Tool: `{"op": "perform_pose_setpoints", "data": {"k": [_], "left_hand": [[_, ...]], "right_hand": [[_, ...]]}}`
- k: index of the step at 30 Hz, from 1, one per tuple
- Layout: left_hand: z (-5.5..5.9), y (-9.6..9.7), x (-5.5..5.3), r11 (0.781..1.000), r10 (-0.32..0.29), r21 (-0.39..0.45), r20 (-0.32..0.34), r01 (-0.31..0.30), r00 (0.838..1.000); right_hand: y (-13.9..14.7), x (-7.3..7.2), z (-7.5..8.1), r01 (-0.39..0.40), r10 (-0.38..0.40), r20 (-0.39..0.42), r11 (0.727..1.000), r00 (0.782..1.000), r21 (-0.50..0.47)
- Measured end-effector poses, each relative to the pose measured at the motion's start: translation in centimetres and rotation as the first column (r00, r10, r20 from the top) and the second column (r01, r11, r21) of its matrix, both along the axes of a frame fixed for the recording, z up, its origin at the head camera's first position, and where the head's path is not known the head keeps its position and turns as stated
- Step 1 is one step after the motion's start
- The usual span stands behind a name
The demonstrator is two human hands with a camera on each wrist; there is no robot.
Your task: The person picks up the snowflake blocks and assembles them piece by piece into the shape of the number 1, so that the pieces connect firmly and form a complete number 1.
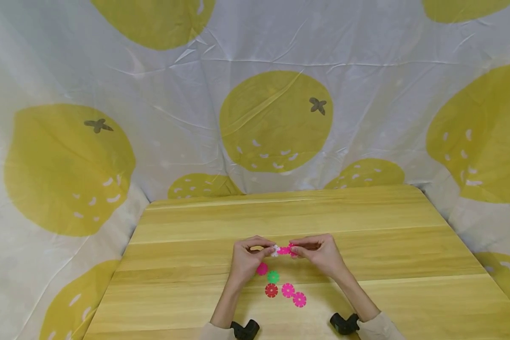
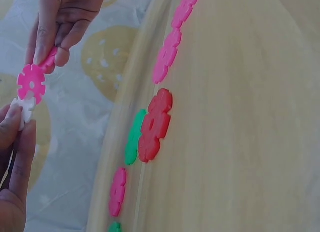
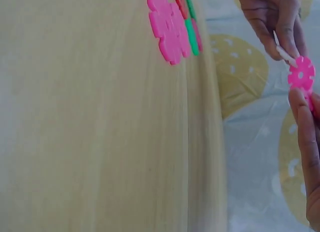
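Note:
My left hand (image 1: 245,260) pinches a white notched plastic disc (image 2: 23,111) between thumb and fingers. Slotted into it is a pink snowflake disc (image 2: 31,84), which sits between the two hands. At the other end, the thumb and fingers of my right hand (image 1: 324,256) pinch a second pink disc (image 2: 50,60) joined at an angle to the middle one. The short chain is held above the wooden table (image 1: 187,288), and fingers partly cover both of its ends.
Below the hands lie a red disc (image 1: 271,290), a green disc (image 1: 273,276) and several pink discs, among them one by the left wrist (image 1: 262,269) and another nearer the front (image 1: 299,299). A lemon-print cloth (image 1: 276,123) hangs behind the table.

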State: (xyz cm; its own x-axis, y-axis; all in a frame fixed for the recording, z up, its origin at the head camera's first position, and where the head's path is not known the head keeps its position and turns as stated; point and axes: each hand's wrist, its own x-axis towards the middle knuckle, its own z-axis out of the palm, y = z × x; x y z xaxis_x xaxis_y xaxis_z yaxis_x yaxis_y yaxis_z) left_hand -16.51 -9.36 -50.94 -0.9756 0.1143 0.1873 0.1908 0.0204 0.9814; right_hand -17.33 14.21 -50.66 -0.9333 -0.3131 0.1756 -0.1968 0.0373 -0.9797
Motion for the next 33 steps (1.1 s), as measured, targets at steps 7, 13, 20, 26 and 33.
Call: {"op": "perform_pose_setpoints", "data": {"k": [7, 13, 20, 26, 33], "left_hand": [[0.0, 0.1, 0.1, 1.0, 0.025, 0.004, -0.012, -0.025, 1.0], [0.4, 0.5, 0.3, 0.997, 0.063, 0.044, -0.016, -0.062, 0.998], [1.0, 0.8, 0.3, 0.99, 0.097, 0.106, -0.01, -0.096, 0.995], [1.4, 0.5, 0.1, 0.985, 0.132, 0.112, -0.026, -0.128, 0.991], [1.1, 0.3, 0.0, 0.98, 0.143, 0.143, -0.004, -0.141, 0.99]], "right_hand": [[-0.4, 0.0, -0.2, 0.063, -0.063, 0.019, 0.998, 0.998, 0.008], [-0.8, 0.2, -0.5, 0.084, -0.083, 0.012, 0.994, 0.996, -0.077], [-1.3, 0.4, -0.6, 0.105, -0.111, -0.039, 0.985, 0.993, -0.135], [-1.5, 0.3, -0.5, 0.038, -0.048, -0.091, 0.993, 0.995, -0.113], [-1.4, 0.4, -0.2, 0.016, -0.02, -0.061, 0.998, 0.998, -0.065]]}}
